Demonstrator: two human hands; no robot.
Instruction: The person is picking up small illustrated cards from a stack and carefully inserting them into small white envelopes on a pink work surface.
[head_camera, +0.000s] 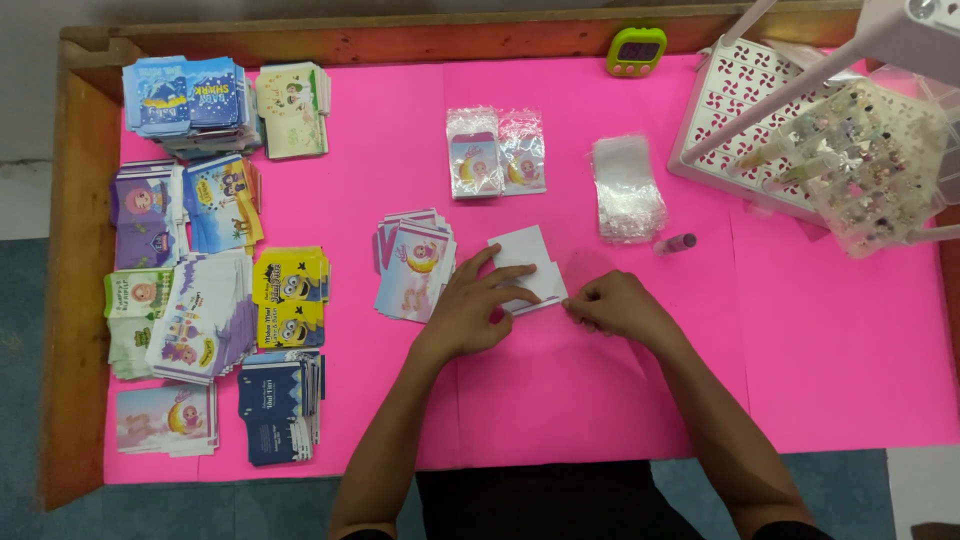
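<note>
- While I am leaning over it, the pink table cover is filling nearly the whole wooden tray-table, whose raised rim is showing along the left and far edges.
- At the far right, a white lattice rack is standing tilted, with a clear bag of small decorated tubes resting against it.
- Down the left side, stacks of printed cards are lying in rows: blue ones and cream ones at the far end, purple ones, yellow ones, dark navy ones nearest me.
- Just left of my hands, a fanned pile of pastel cards is sitting near my left wrist.
- Further off, two filled clear pouches are lying side by side, and a heap of empty clear sleeves is lying to their right.
- My left hand is pressing flat, fingers spread, on a small stack of white cards in the middle of the table; it is holding the stack down rather than gripping it.
- My right hand is curling loosely, its fingertips pinching the right-hand corner of that same stack.
- Beyond my right hand, a small pink-capped tube is lying on its side, apart from the sleeves.
- At the far edge, a green timer is sitting; I cannot tell its display.
</note>
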